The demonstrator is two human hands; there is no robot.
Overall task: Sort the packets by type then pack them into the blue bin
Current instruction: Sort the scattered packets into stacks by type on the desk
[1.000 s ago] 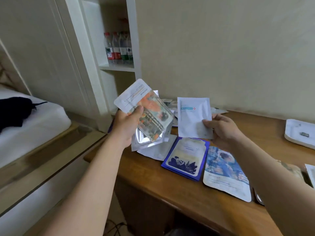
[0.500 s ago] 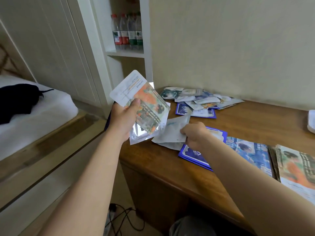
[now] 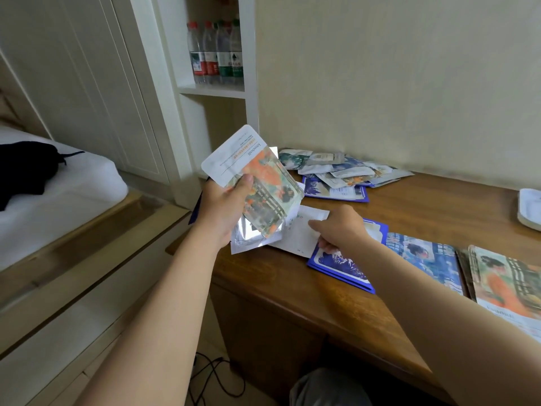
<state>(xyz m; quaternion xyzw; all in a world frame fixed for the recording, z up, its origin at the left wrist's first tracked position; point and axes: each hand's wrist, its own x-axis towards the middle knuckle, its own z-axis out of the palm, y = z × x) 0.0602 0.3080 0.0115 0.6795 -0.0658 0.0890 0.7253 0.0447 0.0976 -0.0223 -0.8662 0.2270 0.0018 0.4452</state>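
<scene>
R hand (image 3: pixel 339 230) has brought the white packet (image 3: pixel 298 232) down: a sec ago it was held up off the desk (image 3: pixel 292 297), face to the camera; half a sec ago it was on its way down. Now it's at desk level near the desk's L edge, just L of the blue-bordered packets (image 3: pixel 339 268), its far side tucked under the stack in the L hand (image 3: pixel 225 212).

R index lies straight on top, thumb at the near edge, so a light pinch, not yet let go. L fingers are curled round the orange-print packet (image 3: pixel 263 189) w/ silver-backed packets (image 3: pixel 246 238) behind it; that grip looks the same as before.

Meaning, prob.: white ones get their own spot, so sorting is mid-way. The unsorted heap (image 3: pixel 336 171) by the wall is well apart and not yet touched. No blue bin clearly in view, so no packing yet.

White pkt: flat or nearly; long axis approx near-L to far-R, partly hidden so not sure. Orange-print pkt: tilted, print facing the camera, white header end up and to the L, long axis upper-L to lower-R.
</scene>
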